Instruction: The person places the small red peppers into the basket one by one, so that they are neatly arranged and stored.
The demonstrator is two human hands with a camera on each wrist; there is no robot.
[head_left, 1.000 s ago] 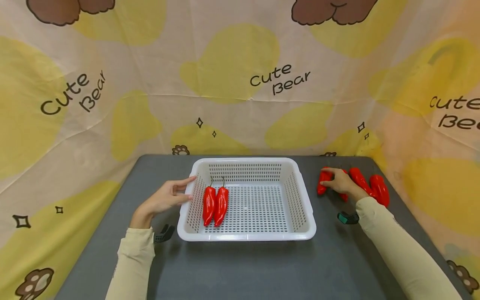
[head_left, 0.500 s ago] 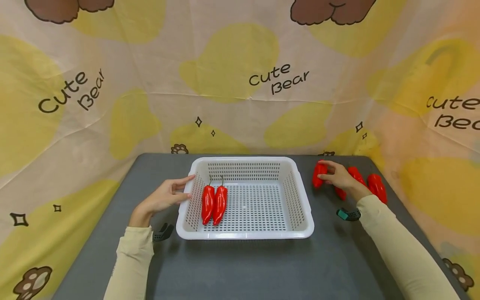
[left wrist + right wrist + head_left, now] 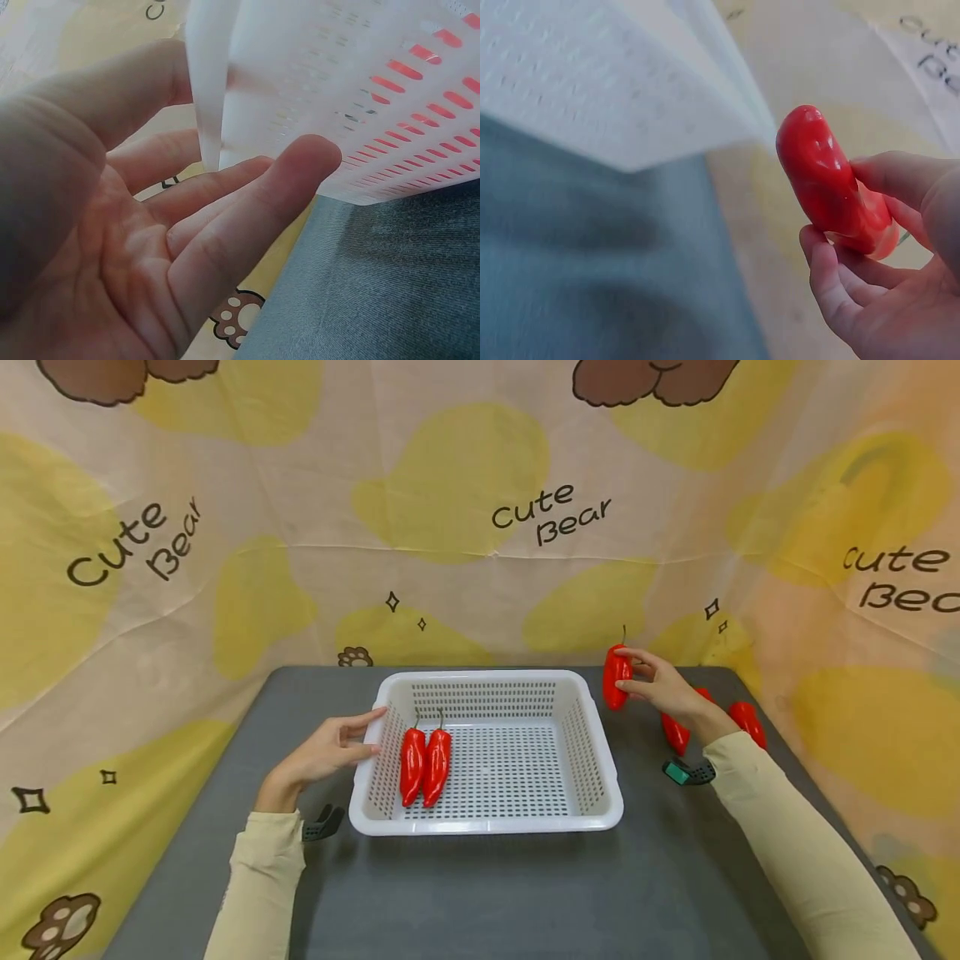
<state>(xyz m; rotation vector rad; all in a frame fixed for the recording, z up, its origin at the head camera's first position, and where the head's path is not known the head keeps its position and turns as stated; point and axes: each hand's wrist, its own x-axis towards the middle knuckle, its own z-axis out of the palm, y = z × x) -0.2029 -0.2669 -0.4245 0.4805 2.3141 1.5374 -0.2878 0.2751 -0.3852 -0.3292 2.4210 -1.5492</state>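
Observation:
My right hand (image 3: 660,687) pinches a red chili pepper (image 3: 617,677) between thumb and fingers, raised above the table just right of the basket's back corner. Its thin stem points up in the head view; in the right wrist view the glossy pepper (image 3: 821,176) leans from the fingertips. A white perforated plastic basket (image 3: 487,827) stands mid-table. Inside it, two red chili peppers (image 3: 437,768) lie side by side along the left wall. My left hand (image 3: 322,753) rests its loosely extended fingers against the basket's left rim (image 3: 210,82).
More red chili peppers (image 3: 746,722) lie at the right side of the grey table (image 3: 480,893), partly hidden by the right hand and wrist. A yellow patterned cloth (image 3: 450,485) hangs behind and around the table. Both wrists wear dark bands (image 3: 690,772).
My right hand has lifted the chili pepper off the table and carried it up and leftward, closer to the basket. The left hand keeps its place at the rim.

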